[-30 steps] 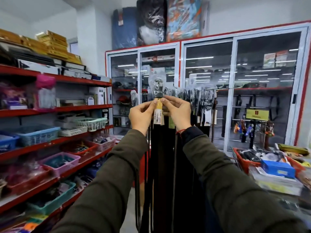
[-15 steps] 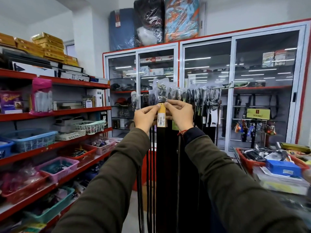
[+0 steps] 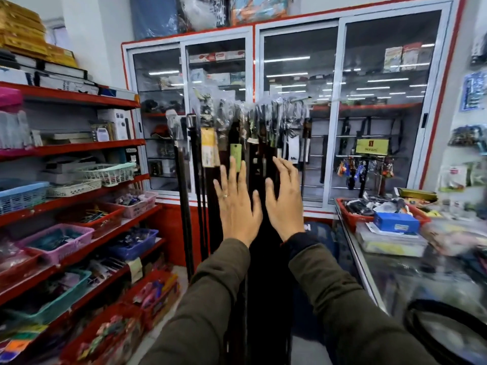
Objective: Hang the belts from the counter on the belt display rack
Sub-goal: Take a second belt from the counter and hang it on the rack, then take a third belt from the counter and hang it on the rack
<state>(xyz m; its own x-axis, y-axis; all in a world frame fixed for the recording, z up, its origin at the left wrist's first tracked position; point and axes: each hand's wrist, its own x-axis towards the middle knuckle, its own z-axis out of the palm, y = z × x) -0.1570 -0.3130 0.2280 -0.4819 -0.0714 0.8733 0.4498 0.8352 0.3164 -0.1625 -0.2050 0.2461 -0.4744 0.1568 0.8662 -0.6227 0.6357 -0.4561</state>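
Note:
A belt with a yellow tag (image 3: pixel 208 150) hangs among several dark belts on the display rack (image 3: pixel 263 106) straight ahead, their buckles wrapped in clear plastic. My left hand (image 3: pixel 235 204) is raised in front of the hanging straps, fingers spread, holding nothing. My right hand (image 3: pixel 286 198) is beside it, also spread and empty. Both hands are below the buckles and apart from the yellow-tagged belt. A coiled black belt (image 3: pixel 445 327) lies on the glass counter (image 3: pixel 382 275) at the lower right.
Red shelves (image 3: pixel 79 147) with plastic baskets line the left side. A glass-door cabinet (image 3: pixel 337 114) stands behind the rack. The counter at the right carries a red tray (image 3: pixel 350 219) and a blue box (image 3: pixel 396 222). A narrow aisle runs between shelves and counter.
Both hands have let go of the yellow-tagged belt, which now hangs on the rack. They dropped lower and opened with fingers spread. The view has tilted down and to the right.

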